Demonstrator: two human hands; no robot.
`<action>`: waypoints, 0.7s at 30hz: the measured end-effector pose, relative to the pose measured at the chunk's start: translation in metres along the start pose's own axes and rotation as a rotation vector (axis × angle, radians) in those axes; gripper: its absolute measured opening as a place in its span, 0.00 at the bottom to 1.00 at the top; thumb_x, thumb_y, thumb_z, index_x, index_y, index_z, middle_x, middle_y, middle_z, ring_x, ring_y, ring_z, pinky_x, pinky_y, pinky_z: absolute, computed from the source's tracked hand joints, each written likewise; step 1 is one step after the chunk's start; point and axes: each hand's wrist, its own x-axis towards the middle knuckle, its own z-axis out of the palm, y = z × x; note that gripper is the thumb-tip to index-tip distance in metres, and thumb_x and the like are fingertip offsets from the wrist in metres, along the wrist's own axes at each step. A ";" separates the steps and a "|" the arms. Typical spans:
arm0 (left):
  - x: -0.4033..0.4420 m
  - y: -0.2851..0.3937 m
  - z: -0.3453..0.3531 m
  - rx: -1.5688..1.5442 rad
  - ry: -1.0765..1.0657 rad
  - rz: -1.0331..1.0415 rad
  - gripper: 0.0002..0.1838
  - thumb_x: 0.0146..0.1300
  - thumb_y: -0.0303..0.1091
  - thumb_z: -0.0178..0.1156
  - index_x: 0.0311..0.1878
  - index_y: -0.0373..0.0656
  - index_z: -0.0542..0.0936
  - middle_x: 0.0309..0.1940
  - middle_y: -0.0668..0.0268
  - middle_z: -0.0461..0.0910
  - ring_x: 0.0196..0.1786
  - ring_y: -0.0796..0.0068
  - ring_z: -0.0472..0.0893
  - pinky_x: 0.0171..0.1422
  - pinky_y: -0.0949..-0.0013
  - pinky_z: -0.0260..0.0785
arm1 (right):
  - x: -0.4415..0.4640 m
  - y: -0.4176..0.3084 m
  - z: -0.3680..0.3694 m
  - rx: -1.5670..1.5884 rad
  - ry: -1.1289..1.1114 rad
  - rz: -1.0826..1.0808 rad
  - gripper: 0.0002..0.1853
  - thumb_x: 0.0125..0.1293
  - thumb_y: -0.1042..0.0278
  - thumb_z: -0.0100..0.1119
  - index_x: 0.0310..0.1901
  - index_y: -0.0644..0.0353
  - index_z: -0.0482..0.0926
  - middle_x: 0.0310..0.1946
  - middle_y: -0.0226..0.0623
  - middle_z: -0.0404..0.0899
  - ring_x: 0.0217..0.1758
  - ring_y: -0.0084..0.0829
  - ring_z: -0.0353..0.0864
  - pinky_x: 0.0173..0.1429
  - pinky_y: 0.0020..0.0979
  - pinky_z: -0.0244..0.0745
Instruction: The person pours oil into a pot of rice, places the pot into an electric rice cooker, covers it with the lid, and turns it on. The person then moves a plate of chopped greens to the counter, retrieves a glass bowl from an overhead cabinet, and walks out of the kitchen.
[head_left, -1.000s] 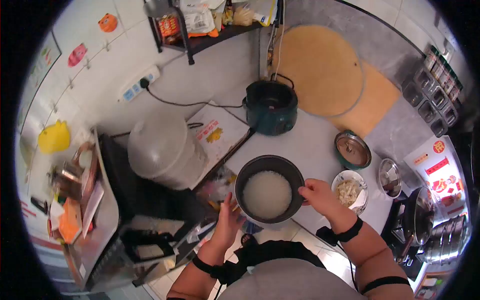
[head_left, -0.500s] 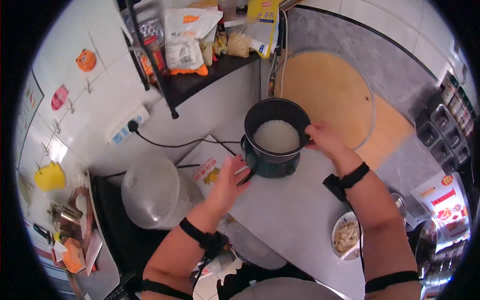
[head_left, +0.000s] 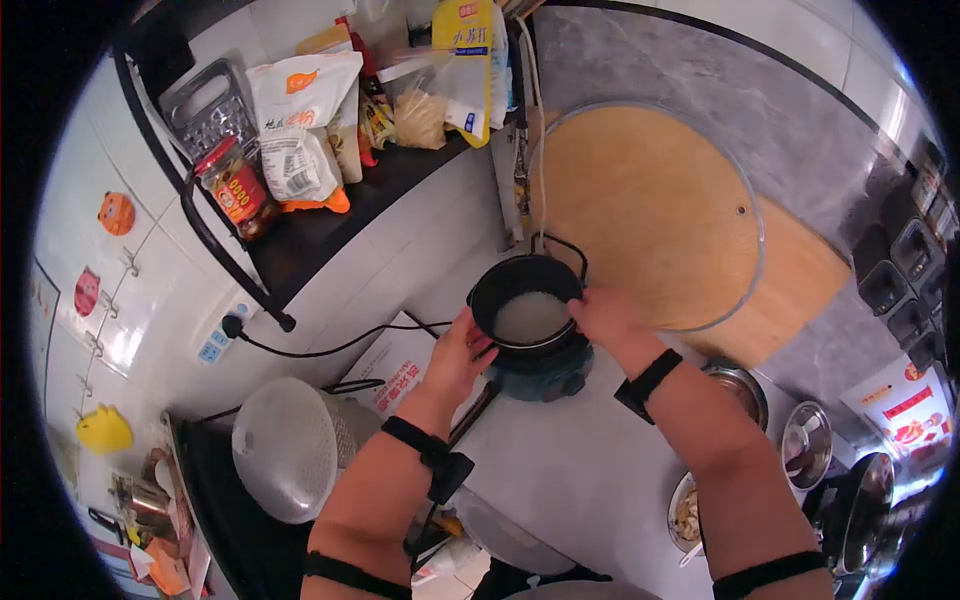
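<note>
Since half a second ago, the round black metal pot (head_left: pixel 500 290) has come down lower over the round dark green cooker (head_left: pixel 540 378). The left hand (head_left: pixel 456 354) was open and a little apart from the pot then, and now it is up against the pot's left side.

The pot's mouth points up, with a slight lean toward the person. It is round, so no side is longer across; its middle line runs up and down, from mouth to bottom. Its bottom is hidden, so I cannot tell if it sits all the way in. White rice (head_left: pixel 532 318) lies inside it.

The right hand (head_left: pixel 604 320) grips the pot's right edge with bent fingers. The left hand's fingers are curved by the left side, but I cannot tell if they grip.

The cooker stands on the pale grey desk (head_left: pixel 560 455). Just behind it is a big round tan board with a grey edge (head_left: pixel 650 220). A white paper box with red writing (head_left: pixel 392 368) lies to the left. A white bowl with pale food pieces (head_left: pixel 676 520) is near the right arm, well apart from the pot.
</note>
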 end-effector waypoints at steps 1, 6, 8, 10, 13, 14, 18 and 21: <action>0.004 -0.004 -0.003 0.000 -0.005 -0.005 0.21 0.64 0.54 0.48 0.50 0.48 0.70 0.45 0.68 0.70 0.49 0.72 0.68 0.59 0.61 0.62 | -0.003 0.000 0.003 -0.002 0.000 0.007 0.19 0.58 0.56 0.49 0.34 0.68 0.77 0.32 0.51 0.78 0.35 0.47 0.79 0.41 0.43 0.75; 0.006 -0.012 -0.005 0.016 0.035 -0.060 0.18 0.62 0.50 0.53 0.43 0.44 0.70 0.39 0.66 0.70 0.43 0.70 0.71 0.55 0.62 0.66 | 0.005 0.016 0.041 -0.122 0.229 -0.009 0.17 0.56 0.55 0.52 0.35 0.62 0.78 0.36 0.49 0.78 0.41 0.49 0.78 0.46 0.44 0.74; 0.007 -0.018 -0.008 0.057 0.007 -0.047 0.20 0.61 0.50 0.54 0.44 0.43 0.70 0.39 0.66 0.70 0.44 0.71 0.71 0.54 0.62 0.67 | -0.001 0.018 0.042 -0.097 0.226 0.014 0.17 0.56 0.55 0.52 0.35 0.62 0.78 0.36 0.49 0.77 0.42 0.49 0.77 0.46 0.44 0.73; 0.001 -0.021 -0.011 0.095 -0.018 -0.033 0.21 0.60 0.51 0.55 0.45 0.43 0.70 0.40 0.66 0.70 0.45 0.71 0.71 0.54 0.63 0.67 | -0.013 0.013 0.034 -0.073 0.221 0.033 0.17 0.56 0.55 0.52 0.35 0.62 0.78 0.36 0.49 0.77 0.42 0.49 0.77 0.46 0.44 0.73; -0.011 -0.021 -0.016 0.178 -0.027 0.004 0.22 0.60 0.50 0.56 0.47 0.42 0.70 0.41 0.66 0.70 0.47 0.71 0.71 0.54 0.65 0.67 | -0.031 0.019 0.027 0.078 0.222 -0.007 0.17 0.58 0.54 0.51 0.33 0.63 0.77 0.35 0.50 0.77 0.41 0.49 0.76 0.44 0.46 0.72; -0.015 -0.024 -0.021 0.222 -0.048 -0.003 0.22 0.61 0.49 0.56 0.49 0.41 0.69 0.43 0.66 0.70 0.48 0.72 0.71 0.55 0.66 0.67 | -0.042 0.029 0.025 0.149 0.289 -0.004 0.17 0.59 0.54 0.51 0.33 0.63 0.76 0.34 0.50 0.77 0.40 0.49 0.76 0.43 0.45 0.71; -0.048 -0.040 -0.041 0.353 -0.175 -0.083 0.22 0.63 0.47 0.54 0.52 0.41 0.69 0.46 0.65 0.70 0.48 0.73 0.72 0.55 0.69 0.66 | -0.113 0.098 0.009 0.294 0.531 0.109 0.12 0.60 0.61 0.53 0.35 0.63 0.72 0.30 0.50 0.75 0.36 0.48 0.76 0.40 0.40 0.71; -0.059 -0.069 -0.068 0.411 -0.269 -0.093 0.21 0.63 0.43 0.54 0.55 0.41 0.69 0.46 0.66 0.71 0.47 0.76 0.72 0.53 0.71 0.66 | -0.169 0.184 0.000 0.044 0.611 0.293 0.14 0.58 0.63 0.56 0.36 0.65 0.69 0.33 0.50 0.73 0.38 0.48 0.73 0.44 0.42 0.69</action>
